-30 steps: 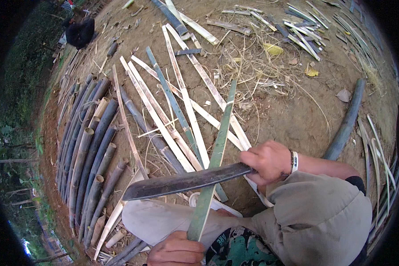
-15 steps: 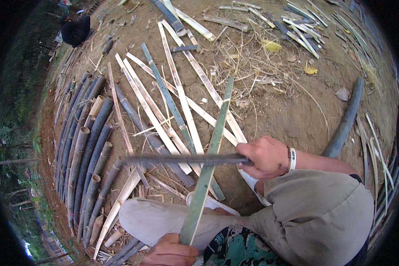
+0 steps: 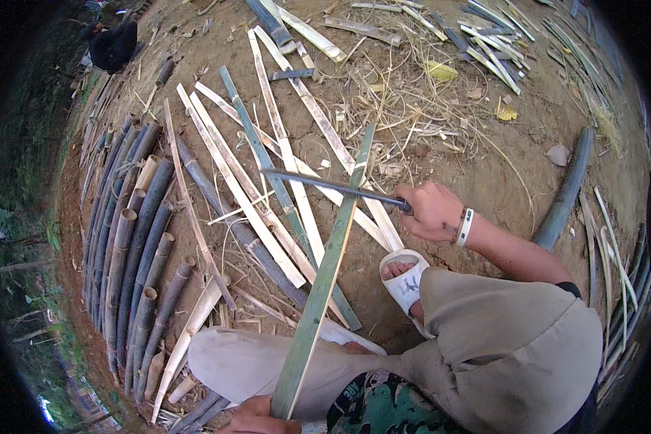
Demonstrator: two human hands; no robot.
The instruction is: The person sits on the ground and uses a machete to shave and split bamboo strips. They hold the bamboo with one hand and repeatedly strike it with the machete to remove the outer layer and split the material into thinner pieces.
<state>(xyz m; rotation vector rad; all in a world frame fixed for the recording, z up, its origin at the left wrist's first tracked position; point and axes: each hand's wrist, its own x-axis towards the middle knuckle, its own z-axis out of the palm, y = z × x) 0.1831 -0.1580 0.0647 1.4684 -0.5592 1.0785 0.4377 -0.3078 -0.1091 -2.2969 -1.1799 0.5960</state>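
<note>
My left hand [image 3: 257, 417], low in the picture, is closed round the near end of a long green bamboo strip [image 3: 312, 322]. The strip slants up and away from me across my bent leg. In my right hand [image 3: 435, 211] is the handle of a long knife [image 3: 322, 181], its dark, narrow blade pointing left. That blade crosses the strip near its far end; whether it touches or only hangs over it I cannot tell. Several pale split bamboo strips [image 3: 289, 163] lie on the ground beyond, with a green strip [image 3: 257, 148] among them.
Dark bamboo poles [image 3: 148, 224] are piled at the left. A thick pole [image 3: 566, 192] lies at the right, near more thin strips [image 3: 618, 260]. Shavings [image 3: 412, 108] litter the dirt ahead. My sandalled foot [image 3: 403, 278] is just below the knife hand. Another person [image 3: 112, 47] is far left.
The knife has moved up and away along the strip toward its far end, its tip now tilted upward. My left hand and the strip's near end have shifted slightly down and left.
</note>
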